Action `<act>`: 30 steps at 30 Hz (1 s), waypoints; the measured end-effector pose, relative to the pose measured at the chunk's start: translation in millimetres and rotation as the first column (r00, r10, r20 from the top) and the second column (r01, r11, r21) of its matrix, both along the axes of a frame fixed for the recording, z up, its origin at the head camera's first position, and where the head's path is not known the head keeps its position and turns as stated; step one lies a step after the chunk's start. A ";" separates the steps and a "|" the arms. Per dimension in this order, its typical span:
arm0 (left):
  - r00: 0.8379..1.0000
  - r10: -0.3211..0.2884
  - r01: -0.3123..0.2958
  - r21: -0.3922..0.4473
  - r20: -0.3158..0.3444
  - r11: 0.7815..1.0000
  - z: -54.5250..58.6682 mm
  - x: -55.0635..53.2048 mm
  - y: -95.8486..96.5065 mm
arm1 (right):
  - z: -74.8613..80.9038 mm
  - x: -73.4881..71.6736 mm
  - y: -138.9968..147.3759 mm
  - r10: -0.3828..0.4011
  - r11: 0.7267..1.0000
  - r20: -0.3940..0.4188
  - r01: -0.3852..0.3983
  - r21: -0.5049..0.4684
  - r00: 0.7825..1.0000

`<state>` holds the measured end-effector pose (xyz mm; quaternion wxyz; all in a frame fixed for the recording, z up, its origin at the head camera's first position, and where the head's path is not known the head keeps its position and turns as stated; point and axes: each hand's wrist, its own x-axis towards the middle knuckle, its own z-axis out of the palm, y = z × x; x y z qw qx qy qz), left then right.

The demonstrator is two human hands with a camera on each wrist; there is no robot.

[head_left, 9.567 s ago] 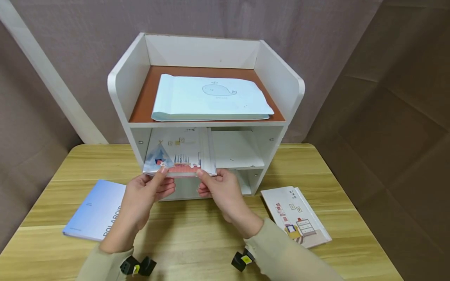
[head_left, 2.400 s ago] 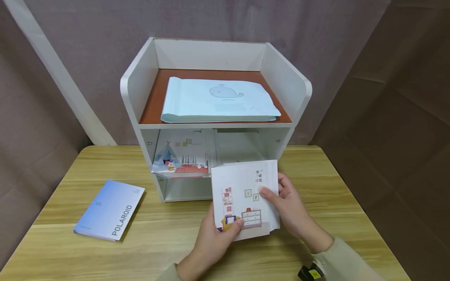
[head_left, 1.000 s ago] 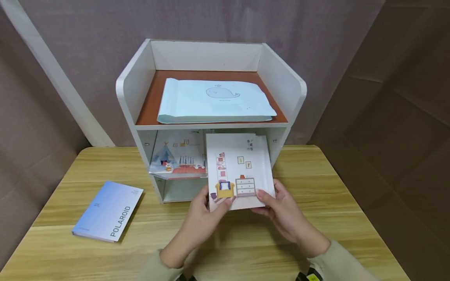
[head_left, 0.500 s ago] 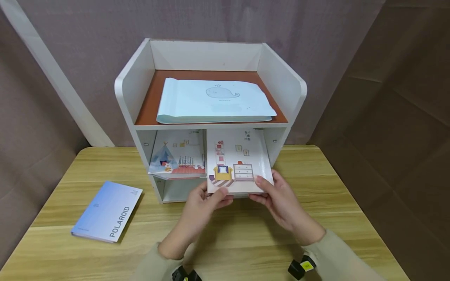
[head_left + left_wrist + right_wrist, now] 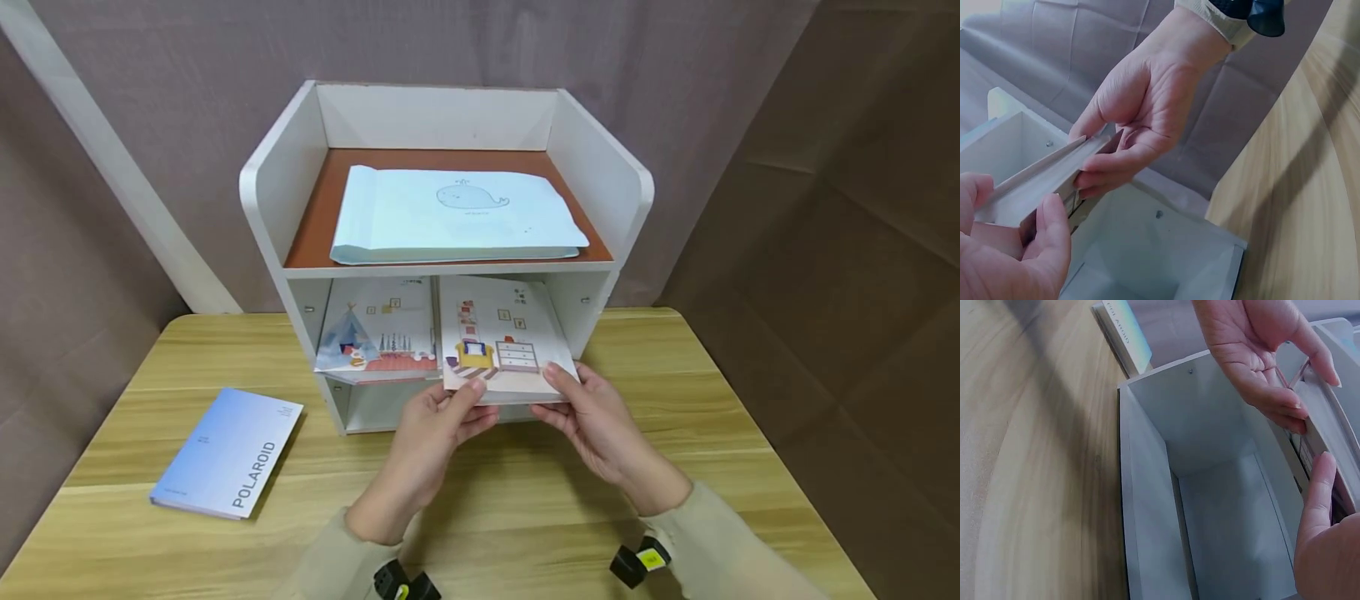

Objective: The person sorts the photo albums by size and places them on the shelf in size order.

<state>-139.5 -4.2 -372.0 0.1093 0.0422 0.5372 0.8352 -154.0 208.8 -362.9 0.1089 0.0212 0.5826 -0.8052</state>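
Both hands hold a white book with a yellow armchair and dresser on its cover [image 5: 495,333]. My left hand [image 5: 431,425] pinches its front left corner, thumb on top and fingers below. At the front right corner, my right hand [image 5: 600,425] grips it likewise. The book lies mostly inside the right half of the middle compartment of a white shelf unit [image 5: 300,308], its front edge jutting out. Beside it on the left lies a book with a tent on its cover [image 5: 375,337]. The right wrist view shows the held book's edge [image 5: 1335,425] between both hands.
A pale blue whale-print book [image 5: 457,212] lies on the unit's brown top shelf [image 5: 435,157]. A blue POLAROID book [image 5: 228,454] rests on the wooden table [image 5: 525,542] at the left. Below the hands is the unit's bottom compartment [image 5: 1229,512].
Earlier both hands held the tent book; it now lies released at the middle compartment's left. The armchair book was lifted from the table's right, then slid into the compartment's right half.
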 end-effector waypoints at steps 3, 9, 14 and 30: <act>1.000 0.007 -0.007 0.013 0.011 1.000 1.3 0.8 1.8 | -0.4 1.9 0.9 0.023 1.000 -0.022 -0.024 -0.016 0.999; 1.000 -0.001 0.000 0.036 0.020 0.999 2.7 3.2 2.1 | -5.4 8.9 1.6 0.119 0.989 -0.076 -0.125 -0.073 0.990; 0.999 -0.016 0.014 0.065 0.029 0.998 2.4 4.7 1.8 | -8.1 12.2 0.4 0.104 0.992 -0.085 -0.110 -0.070 0.991; 0.996 0.027 -0.040 0.144 0.089 0.989 4.0 0.5 11.6 | -5.9 7.9 -4.2 0.064 0.976 -0.034 -0.070 -0.208 0.997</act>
